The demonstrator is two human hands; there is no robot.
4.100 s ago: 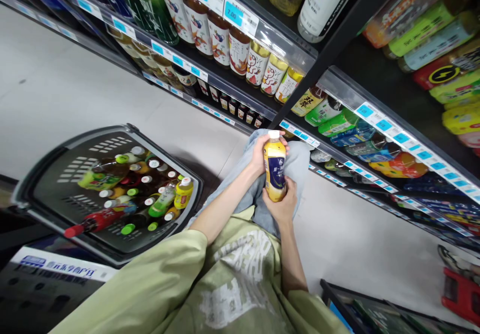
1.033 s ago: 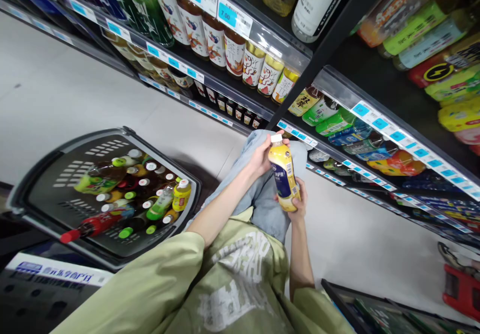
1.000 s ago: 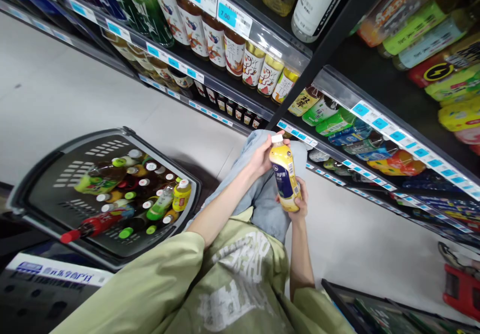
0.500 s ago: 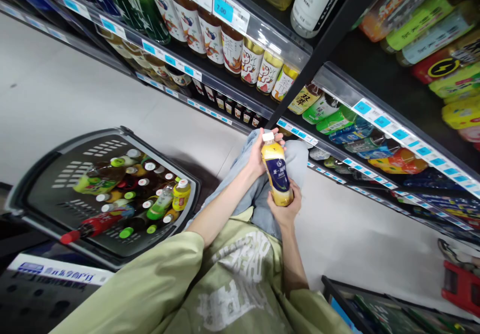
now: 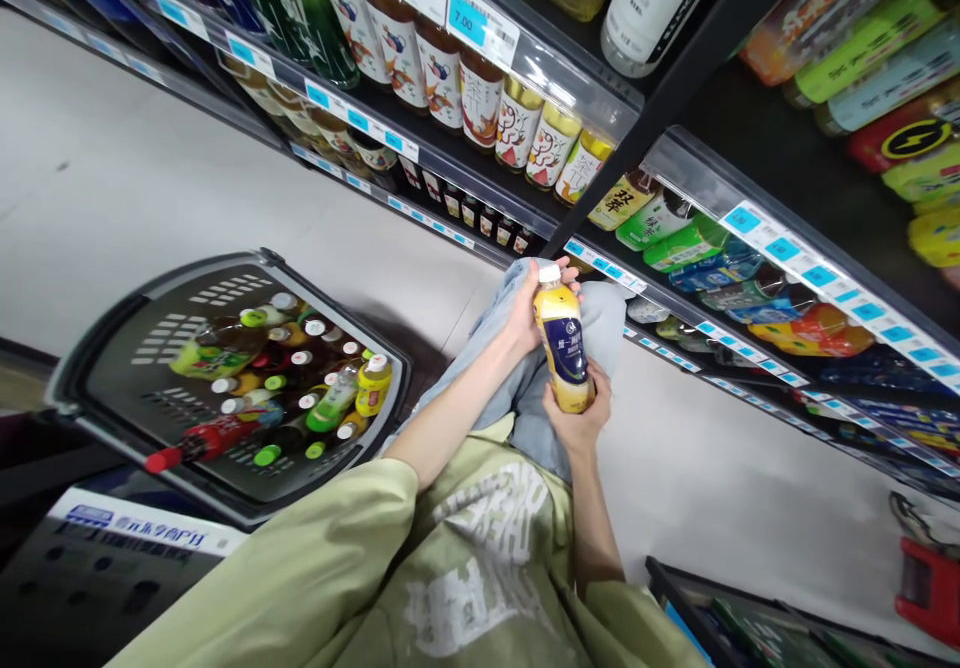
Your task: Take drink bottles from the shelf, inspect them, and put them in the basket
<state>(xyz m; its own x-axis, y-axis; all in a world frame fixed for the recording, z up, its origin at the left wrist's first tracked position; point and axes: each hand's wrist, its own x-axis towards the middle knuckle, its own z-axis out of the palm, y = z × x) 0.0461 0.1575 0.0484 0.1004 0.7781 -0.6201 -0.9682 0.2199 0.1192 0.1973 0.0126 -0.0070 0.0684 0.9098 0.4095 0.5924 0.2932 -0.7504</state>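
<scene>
I hold a yellow drink bottle [image 5: 564, 350] with a white cap and a dark blue label in both hands, in front of my bent knee in light jeans. My left hand [image 5: 526, 310] wraps round its upper part near the neck. My right hand [image 5: 576, 420] cups its base from below. The bottle stands nearly upright, its label turned toward me.
A dark shopping basket [image 5: 135, 303] with several drink bottles sits on the floor to my left. Shelves of bottled drinks with blue price tags [image 5: 466, 20] run ahead and to the right. A dark crate [image 5: 679, 598] is at lower right, a printed box [image 5: 127, 533] at lower left.
The bottle has been turned in my hands, so a different side of the label faces me, and it came back from a tilt to nearly upright. Both hands stay on it.
</scene>
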